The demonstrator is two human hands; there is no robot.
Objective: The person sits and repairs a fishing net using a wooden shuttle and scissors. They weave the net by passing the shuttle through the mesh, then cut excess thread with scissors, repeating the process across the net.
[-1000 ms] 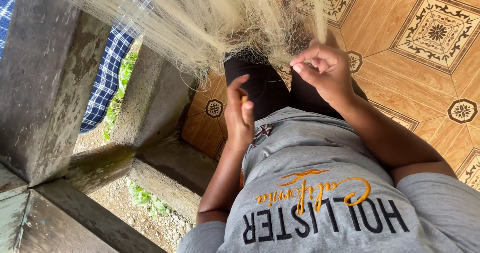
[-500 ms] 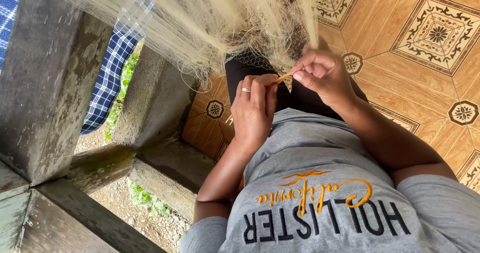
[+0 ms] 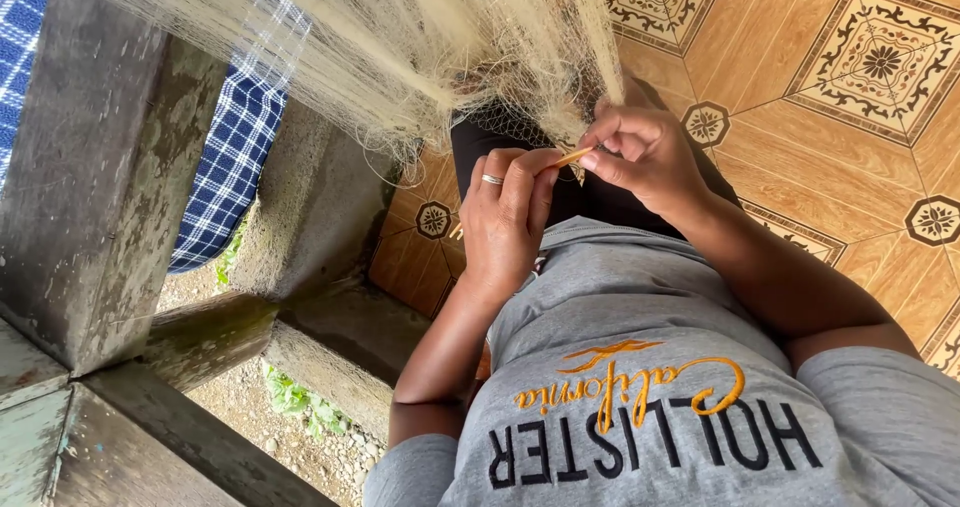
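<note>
Both hands sit a little lower than they did a moment ago, and the left hand (image 3: 505,222) has come up from the lap to meet the right hand (image 3: 645,157) at the net. A big, pale, see-through fishing net of thin thread (image 3: 400,42) hangs down in a thick bunch from the top and its loose end falls between the two hands. How much of the net is mended I cannot tell, since most of it is one heap and only the small bit at the fingers is being worked; it looks like a lot of net is left. A grey concrete post and rail (image 3: 110,177) stands close on the left, with a blue and white checked cloth (image 3: 235,157) behind it and pebbles and weeds below. An orange tiled floor with dark flower patterns (image 3: 860,77) lies on the right. The person's grey shirt with letters (image 3: 640,407) fills the bottom, and black trousers (image 3: 500,132) show under the net. The left hand wears a ring and is curled, its fingers pinching net threads. The right hand is closed in a narrow pinch on a thin yellow netting needle (image 3: 570,157), whose tip pokes toward the left fingers. Hanging threads cover part of the fingers, so the knot is hidden.
</note>
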